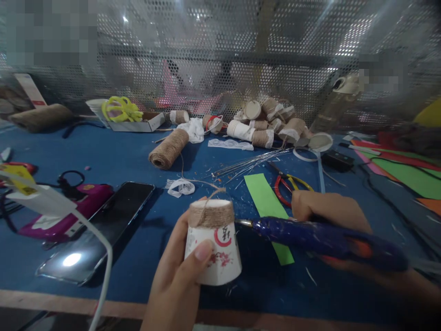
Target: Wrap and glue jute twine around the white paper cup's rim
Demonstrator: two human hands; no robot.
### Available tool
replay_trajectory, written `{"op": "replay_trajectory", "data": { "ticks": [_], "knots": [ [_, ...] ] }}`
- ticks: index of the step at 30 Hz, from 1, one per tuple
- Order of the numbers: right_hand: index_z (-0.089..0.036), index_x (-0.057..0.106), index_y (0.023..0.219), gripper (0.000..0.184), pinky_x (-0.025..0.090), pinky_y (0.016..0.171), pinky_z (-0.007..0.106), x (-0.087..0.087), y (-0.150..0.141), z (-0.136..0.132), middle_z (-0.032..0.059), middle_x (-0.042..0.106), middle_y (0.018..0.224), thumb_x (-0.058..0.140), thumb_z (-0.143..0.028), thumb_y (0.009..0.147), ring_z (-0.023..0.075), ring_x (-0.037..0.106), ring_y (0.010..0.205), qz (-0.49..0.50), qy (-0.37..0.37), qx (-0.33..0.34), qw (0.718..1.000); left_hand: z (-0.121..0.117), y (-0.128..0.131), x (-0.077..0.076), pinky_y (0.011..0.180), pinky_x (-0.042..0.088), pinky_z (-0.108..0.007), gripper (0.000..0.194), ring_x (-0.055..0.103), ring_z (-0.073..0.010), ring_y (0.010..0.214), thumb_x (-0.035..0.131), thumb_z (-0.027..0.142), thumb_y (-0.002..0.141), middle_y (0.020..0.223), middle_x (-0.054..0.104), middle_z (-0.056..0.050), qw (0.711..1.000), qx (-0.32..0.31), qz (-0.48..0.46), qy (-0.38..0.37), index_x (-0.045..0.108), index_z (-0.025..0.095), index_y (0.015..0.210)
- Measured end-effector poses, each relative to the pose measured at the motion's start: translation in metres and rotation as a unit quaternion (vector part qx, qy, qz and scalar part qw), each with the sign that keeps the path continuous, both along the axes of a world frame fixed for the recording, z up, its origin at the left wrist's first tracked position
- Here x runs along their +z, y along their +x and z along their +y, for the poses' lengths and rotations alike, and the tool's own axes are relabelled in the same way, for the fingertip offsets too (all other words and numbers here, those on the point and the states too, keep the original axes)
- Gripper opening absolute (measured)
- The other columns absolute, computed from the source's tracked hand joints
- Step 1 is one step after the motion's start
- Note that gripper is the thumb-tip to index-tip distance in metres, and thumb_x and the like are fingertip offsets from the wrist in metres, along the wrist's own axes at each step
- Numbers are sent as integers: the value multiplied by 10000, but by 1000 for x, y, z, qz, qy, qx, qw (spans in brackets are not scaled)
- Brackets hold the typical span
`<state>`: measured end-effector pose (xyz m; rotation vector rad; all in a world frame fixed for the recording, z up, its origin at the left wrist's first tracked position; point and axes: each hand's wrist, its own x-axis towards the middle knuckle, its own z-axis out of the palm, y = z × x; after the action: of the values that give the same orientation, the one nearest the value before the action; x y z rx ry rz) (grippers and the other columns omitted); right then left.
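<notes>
Thumb and fingers of my left hand (181, 271) are closed round a white paper cup (223, 271), held upside down with its narrow end up. Brown jute twine (212, 215) is wrapped about the cup's upper part. One strand runs from it to the twine spool (169, 148) behind. In my right hand (332, 211) is a dark blue hot glue gun (310, 234), its handle pointing right. The metal nozzle is at the cup's right side, by the lower edge of the twine; whether it touches, I cannot tell.
A black phone (103, 225) and a purple power strip (69, 211) lie at left, with a white cable in front. Behind the glue gun are a green paper strip (263, 195), pliers (285, 184) and thin wires (251, 163). Twine-wrapped cups (263, 138) are heaped against the perforated screen.
</notes>
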<state>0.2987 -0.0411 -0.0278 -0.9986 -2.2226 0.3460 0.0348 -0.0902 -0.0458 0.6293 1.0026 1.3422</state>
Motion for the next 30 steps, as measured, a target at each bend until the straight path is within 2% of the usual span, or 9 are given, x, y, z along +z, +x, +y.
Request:
{"op": "replay_trajectory", "data": {
  "ticks": [4,7,9,12,16,19,23,28,30],
  "knots": [
    [-250,498,807,125,405,625,283,6,7,13,-10,656,771,616,-258,845,173,628,659,-75,-1,-27,997,3,-6,-7,472,565,-246,894,737,-242,727,880,449,744,894,830,-56,1000,-28,-11,-4,519,247,1537],
    [-235,565,918,75,450,665,308,6,13,24,56,728,959,607,-251,859,227,703,763,-137,-9,-78,987,4,-6,-8,480,548,-235,858,734,-239,720,878,476,743,867,830,-62,999,-38,-8,0,556,239,1502],
    [-230,595,977,142,441,634,306,3,15,29,62,740,975,609,-224,835,237,705,734,-176,-33,-124,976,3,-4,-6,541,571,-243,795,731,-227,704,877,497,747,855,831,-61,999,-37,2,1,607,239,1449],
    [-228,612,1039,261,462,648,309,-3,16,34,67,753,1021,627,-160,788,255,723,794,-203,-61,-154,965,1,-1,0,794,624,-320,716,744,-220,757,900,468,732,981,845,-59,1000,-18,9,-9,665,264,1377],
    [-213,618,1031,237,522,743,340,-4,13,35,91,731,1069,641,-160,801,262,719,901,-199,-67,-116,971,0,2,5,893,598,-333,650,748,-254,957,897,442,736,1220,820,-69,1000,-4,-3,-13,690,283,1332],
    [-213,623,1050,225,555,782,369,-3,13,35,104,726,1076,640,-193,826,265,710,921,-196,-69,-93,974,0,2,5,873,596,-335,642,747,-256,943,880,442,755,1222,819,-60,1000,-14,5,-1,675,295,1345],
    [-208,646,1129,300,592,879,440,-5,21,37,133,719,1159,654,-223,830,309,711,1044,-194,-87,-95,972,-2,1,3,879,580,-347,651,732,-318,1091,874,454,759,1238,808,-67,1000,-13,16,-1,667,295,1356],
    [-243,627,1330,483,579,1017,525,1,40,37,149,693,1330,700,-284,854,353,681,1211,-186,-69,-76,977,-6,3,4,849,576,-298,583,753,-268,1032,852,459,813,1178,819,-33,999,-41,31,11,664,335,1351],
    [-264,623,1357,447,552,1072,525,7,35,34,137,688,1358,658,-278,911,344,671,1249,-152,-34,-69,985,-7,5,6,841,578,-271,541,752,-241,1022,868,434,812,1184,812,-10,998,-42,42,20,683,347,1314]
  ]
}}
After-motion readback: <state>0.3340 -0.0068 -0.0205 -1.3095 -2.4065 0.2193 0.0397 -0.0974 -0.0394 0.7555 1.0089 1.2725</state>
